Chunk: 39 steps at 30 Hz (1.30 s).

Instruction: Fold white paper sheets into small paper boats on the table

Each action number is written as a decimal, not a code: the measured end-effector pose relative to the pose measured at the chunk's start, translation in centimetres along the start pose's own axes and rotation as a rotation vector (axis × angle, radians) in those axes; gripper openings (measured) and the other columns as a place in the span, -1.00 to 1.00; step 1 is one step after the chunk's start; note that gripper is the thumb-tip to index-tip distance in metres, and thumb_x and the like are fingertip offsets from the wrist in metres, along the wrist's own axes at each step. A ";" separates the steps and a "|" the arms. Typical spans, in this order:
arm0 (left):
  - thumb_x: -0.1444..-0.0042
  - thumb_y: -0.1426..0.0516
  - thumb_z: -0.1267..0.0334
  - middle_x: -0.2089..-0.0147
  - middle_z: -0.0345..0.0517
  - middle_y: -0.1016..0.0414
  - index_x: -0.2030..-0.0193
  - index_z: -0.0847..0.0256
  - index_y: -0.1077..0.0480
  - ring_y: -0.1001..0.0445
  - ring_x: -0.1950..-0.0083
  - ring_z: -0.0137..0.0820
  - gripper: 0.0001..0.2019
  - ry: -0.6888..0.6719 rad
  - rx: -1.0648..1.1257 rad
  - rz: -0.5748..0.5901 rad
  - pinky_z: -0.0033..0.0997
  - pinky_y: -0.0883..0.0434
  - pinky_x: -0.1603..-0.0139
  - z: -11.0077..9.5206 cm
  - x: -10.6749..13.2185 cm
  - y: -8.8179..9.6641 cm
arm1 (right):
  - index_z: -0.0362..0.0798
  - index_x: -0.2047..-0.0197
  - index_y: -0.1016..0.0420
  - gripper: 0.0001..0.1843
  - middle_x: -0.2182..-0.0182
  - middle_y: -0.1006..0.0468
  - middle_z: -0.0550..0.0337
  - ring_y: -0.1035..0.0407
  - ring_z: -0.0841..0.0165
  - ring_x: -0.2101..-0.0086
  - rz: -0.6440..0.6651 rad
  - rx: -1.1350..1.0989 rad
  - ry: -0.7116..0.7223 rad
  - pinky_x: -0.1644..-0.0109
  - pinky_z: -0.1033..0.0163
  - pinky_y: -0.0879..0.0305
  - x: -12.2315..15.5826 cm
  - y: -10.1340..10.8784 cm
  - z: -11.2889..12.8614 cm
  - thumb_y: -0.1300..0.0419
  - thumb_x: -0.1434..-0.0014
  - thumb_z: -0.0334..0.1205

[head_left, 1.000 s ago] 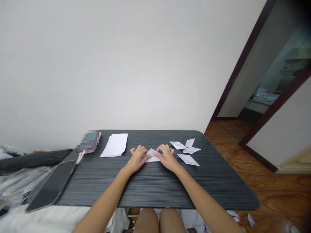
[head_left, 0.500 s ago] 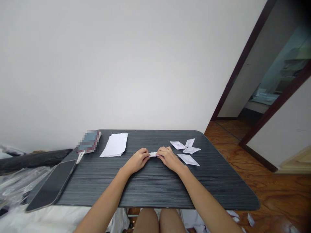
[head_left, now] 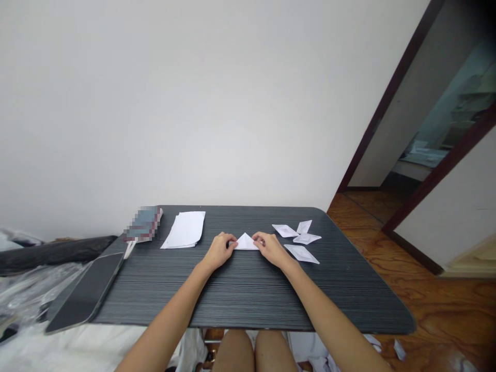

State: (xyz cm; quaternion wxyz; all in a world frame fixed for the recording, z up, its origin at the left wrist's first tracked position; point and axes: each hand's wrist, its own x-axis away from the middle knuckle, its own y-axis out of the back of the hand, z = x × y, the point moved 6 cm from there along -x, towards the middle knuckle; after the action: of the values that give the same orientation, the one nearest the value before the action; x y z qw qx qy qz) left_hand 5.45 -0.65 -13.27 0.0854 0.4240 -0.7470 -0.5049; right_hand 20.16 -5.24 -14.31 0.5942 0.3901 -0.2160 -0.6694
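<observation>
Between my hands lies a folded piece of white paper (head_left: pixel 246 242), its visible part a triangle with the peak pointing away from me. My left hand (head_left: pixel 221 249) pinches its left corner, and my right hand (head_left: pixel 268 247) grips the right corner with curled fingers. Both corners are partly covered by the fingers. Just right of my right hand are several folded paper diamonds (head_left: pixel 301 253), one lying nearer to me than the others. To the left, past my left hand, rests a stack of white paper sheets (head_left: pixel 183 230).
The dark table (head_left: pixel 251 299) stands against a white wall. At its left edge are a tablet (head_left: pixel 86 292) and a blurred-out book-like item (head_left: pixel 143 224). A black roll (head_left: pixel 58 254) and clear plastic lie further left. Paper scraps (head_left: pixel 399 350) are on the wooden floor.
The paper between my hands showed as a narrow strip; now a triangle with its peak standing out is visible. My fingers have shifted outward to its two corners.
</observation>
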 end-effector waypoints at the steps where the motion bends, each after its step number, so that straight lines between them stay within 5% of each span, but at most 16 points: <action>1: -0.03 0.01 0.30 0.41 -0.12 -0.38 0.36 0.22 -0.39 -0.28 0.30 -0.36 -0.83 -0.018 -0.016 -0.004 -0.39 -0.22 0.25 -0.1 0.1 0.0 | -0.05 0.28 -0.37 -0.85 0.48 -0.39 0.23 -0.25 0.39 0.39 -0.001 0.028 0.011 0.21 0.24 -0.04 0.1 0.1 0.2 -0.02 -0.06 -0.31; 7: -0.03 0.01 0.34 0.30 -0.06 -0.24 0.26 0.24 -0.35 -0.21 0.21 -0.33 -0.83 -0.108 -0.102 -0.059 -0.30 -0.22 0.16 -0.9 0.5 0.0 | -0.01 0.16 -0.30 -0.72 0.31 -0.31 0.13 -0.17 0.31 0.23 -0.045 0.232 0.158 0.17 0.20 -0.03 1.4 0.6 2.6 0.03 -0.06 -0.45; 11: -0.09 0.15 0.47 0.24 -0.06 -0.23 0.23 0.23 -0.33 -0.22 0.21 -0.40 -0.72 -0.270 -0.089 0.069 -0.40 -0.24 0.15 -2.6 1.0 -0.6 | -0.05 0.24 -0.34 -0.65 0.32 -0.31 0.10 -0.16 0.31 0.25 0.034 0.349 0.262 0.19 0.23 -0.07 2.2 -0.4 4.4 0.11 -0.03 -0.58; 19: -0.10 0.15 0.45 0.18 0.02 -0.22 -0.04 0.21 -0.21 -0.23 0.16 -0.34 -0.63 -0.366 -0.289 0.143 -0.31 -0.23 0.12 -4.2 3.0 -0.9 | -0.31 0.11 -0.32 -0.61 0.26 -0.31 -0.11 -0.13 0.20 0.22 0.044 0.559 0.200 0.13 0.18 -0.12 4.5 -1.2 6.2 0.09 0.02 -0.59; 29: -0.08 0.14 0.47 0.14 0.01 -0.26 -0.03 0.26 -0.21 -0.22 0.11 -0.32 -0.63 -0.239 -0.411 0.091 -0.32 -0.17 0.13 -3.4 4.1 -0.5 | -0.26 0.27 -0.43 -0.73 0.27 -0.32 -0.13 -0.13 0.19 0.22 0.036 0.644 0.011 0.21 0.18 -0.13 5.1 -1.0 5.8 0.04 -0.02 -0.49; 35: -0.11 0.13 0.39 0.26 -0.03 -0.30 0.23 0.27 -0.37 -0.27 0.18 -0.34 -0.74 -0.109 -0.317 -0.030 -0.33 -0.16 0.18 -2.4 3.9 0.4 | -0.22 0.37 -0.43 -0.80 0.31 -0.33 -0.09 -0.16 0.21 0.23 -0.010 0.598 -0.043 0.20 0.20 -0.09 4.3 -0.3 5.0 0.01 -0.02 -0.44; 39: -0.07 0.04 0.32 0.31 -0.08 -0.30 0.42 0.26 -0.37 -0.27 0.22 -0.35 -0.82 0.000 -0.197 -0.083 -0.35 -0.16 0.23 -1.2 2.7 0.2 | -0.16 0.25 -0.35 -0.76 0.28 -0.31 -0.04 -0.14 0.20 0.21 -0.152 0.483 -0.132 0.18 0.16 -0.06 2.8 -0.1 3.5 -0.01 -0.09 -0.19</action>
State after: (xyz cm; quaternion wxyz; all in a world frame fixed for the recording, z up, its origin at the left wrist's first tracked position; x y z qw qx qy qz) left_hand 4.31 -3.40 -13.28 0.1058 0.4442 -0.6755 -0.5790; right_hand 17.45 -8.52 -13.00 0.4165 0.4910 -0.3781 -0.6651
